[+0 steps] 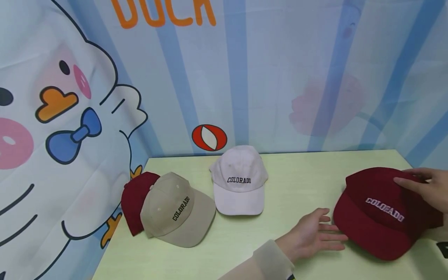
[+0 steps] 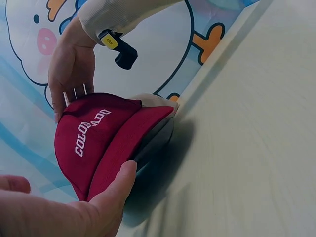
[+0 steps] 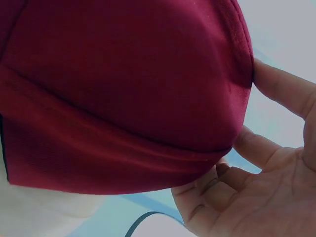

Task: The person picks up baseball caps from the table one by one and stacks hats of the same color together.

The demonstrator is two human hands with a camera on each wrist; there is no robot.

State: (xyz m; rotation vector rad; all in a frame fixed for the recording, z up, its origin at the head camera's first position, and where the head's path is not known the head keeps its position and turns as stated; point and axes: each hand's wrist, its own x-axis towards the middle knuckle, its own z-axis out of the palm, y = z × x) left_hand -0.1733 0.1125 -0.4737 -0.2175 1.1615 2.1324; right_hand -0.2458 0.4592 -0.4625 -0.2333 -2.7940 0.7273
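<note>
A dark red baseball cap lettered COLORADO is at the right of the table. My right hand holds it by the crown, thumb over the front side. In the right wrist view, fingers of that hand curl at the cap's edge. My left hand is beside the brim, fingers straight and palm showing. Its thumb overlaps the brim of the red cap in the left wrist view; I cannot tell whether it touches. The cap's dark underside shows there, with its brim above the table surface.
A beige cap at the left partly covers another dark red cap. A pale pinkish-white cap sits near the back edge of the light table. Behind hangs a blue-striped cloth printed with a cartoon duck.
</note>
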